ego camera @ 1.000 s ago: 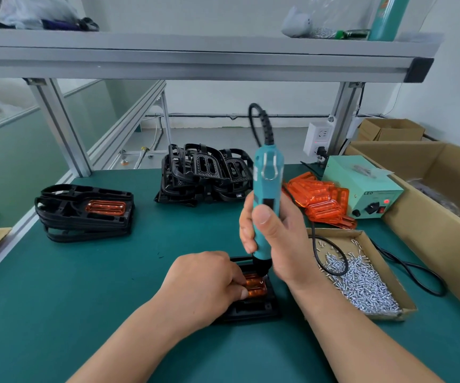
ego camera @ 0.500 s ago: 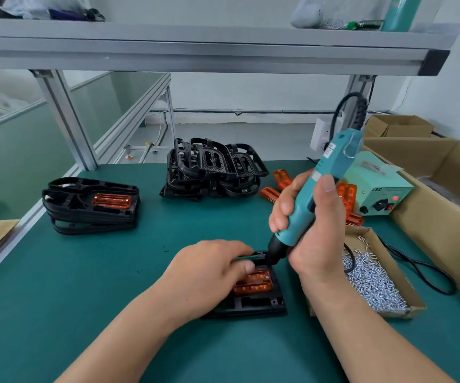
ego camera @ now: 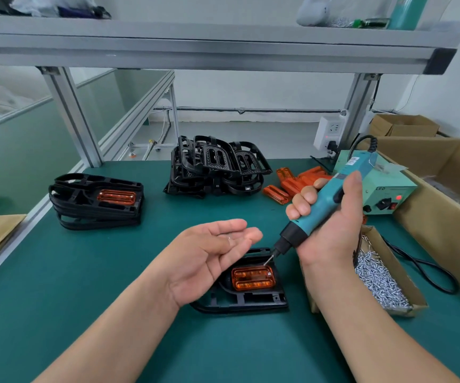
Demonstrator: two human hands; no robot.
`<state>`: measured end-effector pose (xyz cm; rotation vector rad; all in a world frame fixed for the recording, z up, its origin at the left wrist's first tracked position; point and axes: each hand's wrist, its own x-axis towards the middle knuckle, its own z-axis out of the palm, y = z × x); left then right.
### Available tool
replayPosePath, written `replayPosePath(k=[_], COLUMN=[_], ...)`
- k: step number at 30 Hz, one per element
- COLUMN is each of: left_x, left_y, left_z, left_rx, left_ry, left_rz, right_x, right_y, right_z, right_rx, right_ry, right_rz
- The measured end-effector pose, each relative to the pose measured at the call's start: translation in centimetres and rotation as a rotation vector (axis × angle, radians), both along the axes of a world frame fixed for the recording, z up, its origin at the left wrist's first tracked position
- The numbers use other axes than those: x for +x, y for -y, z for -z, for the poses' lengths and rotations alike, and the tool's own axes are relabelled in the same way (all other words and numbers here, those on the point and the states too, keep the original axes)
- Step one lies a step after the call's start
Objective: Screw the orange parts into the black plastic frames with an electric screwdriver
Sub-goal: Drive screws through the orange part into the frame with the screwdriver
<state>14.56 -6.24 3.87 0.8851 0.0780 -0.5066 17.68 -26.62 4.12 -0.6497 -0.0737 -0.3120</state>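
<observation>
The black plastic frame (ego camera: 246, 298) lies flat on the green mat with the orange part (ego camera: 253, 277) seated in it — just under the left hand (ego camera: 209, 254), palm up with fingers loosely spread — while the right hand (ego camera: 326, 225) grips the tilted electric screwdriver (ego camera: 325, 200), tip near the part's upper right corner.

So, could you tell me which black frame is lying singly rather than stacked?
The frame below the screwdriver tip, at the front; the rest sit in the left stack and the back heap.
</observation>
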Motion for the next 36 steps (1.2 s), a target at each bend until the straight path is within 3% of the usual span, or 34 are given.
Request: replayPosePath(k=[5,14,19,23,29,36], left_x=[-0.4,-1.1,-1.2,-1.3,-1.4,-1.8], left_y=[0.3,1.1,1.2,1.3,1.1,1.6], left_z=[0.1,0.2,0.3,0.2,0.3,0.7], left_rx=[0.054,0.462,0.634,0.614,0.395,0.409], left_ry=[0.042,0.299,0.402,0.352,0.230,0.240], left_rz=[0.002,0.089,-0.019,-0.001,0.192,0.206], right_x=[0.0,-0.3,-0.5,-0.4,-0.3,-0.2], right_y=[0.2,0.5,0.5,0.5,0.6,1.0], right_z=[-0.1,-0.7,-1.0,-1.0,-0.9,-0.9], right_rx=[0.030,0.074,0.087,0.089,0.094,0.103], right_ry=[0.005,0.022,0.030,0.026,0.024,0.054], right_rz=[-0.006,0.002,0.003,0.004,0.014,0.022])
